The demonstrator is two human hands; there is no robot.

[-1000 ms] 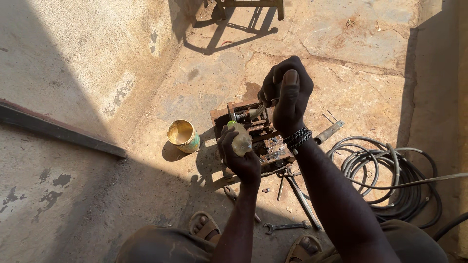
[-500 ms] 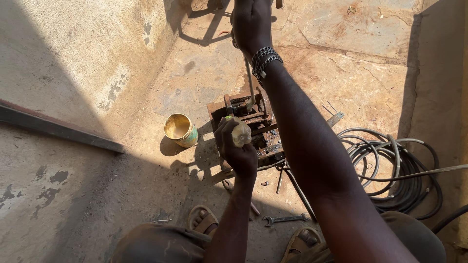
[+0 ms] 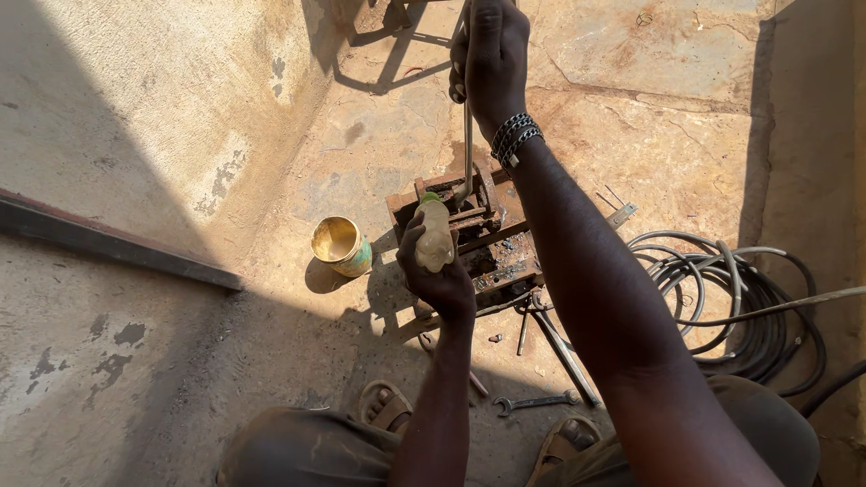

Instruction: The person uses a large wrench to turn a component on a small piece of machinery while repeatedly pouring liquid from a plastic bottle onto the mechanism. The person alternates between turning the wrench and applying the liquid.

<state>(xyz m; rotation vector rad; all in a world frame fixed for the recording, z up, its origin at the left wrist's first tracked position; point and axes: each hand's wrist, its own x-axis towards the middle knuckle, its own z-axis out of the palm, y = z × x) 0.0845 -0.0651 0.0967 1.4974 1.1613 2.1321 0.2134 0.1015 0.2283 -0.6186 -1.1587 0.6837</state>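
A small plastic bottle [image 3: 435, 236] is clasped by the left hand [image 3: 439, 275] over the rusty metal press [image 3: 478, 234]; at twelve o'clock, its lever [image 3: 467, 135] is gripped by the right hand [image 3: 490, 56]. A tin [image 3: 340, 245] sits at nine o'clock.

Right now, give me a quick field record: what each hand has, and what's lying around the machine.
left hand: holds a small plastic bottle, tipped over the rusty press
right hand: gripped on the metal lever, raised above the press
can: open, on the ground to the left of the press
wrench: on the ground by the sandalled feet
hose coil: black, right of the press
ground: concrete, part in shadow
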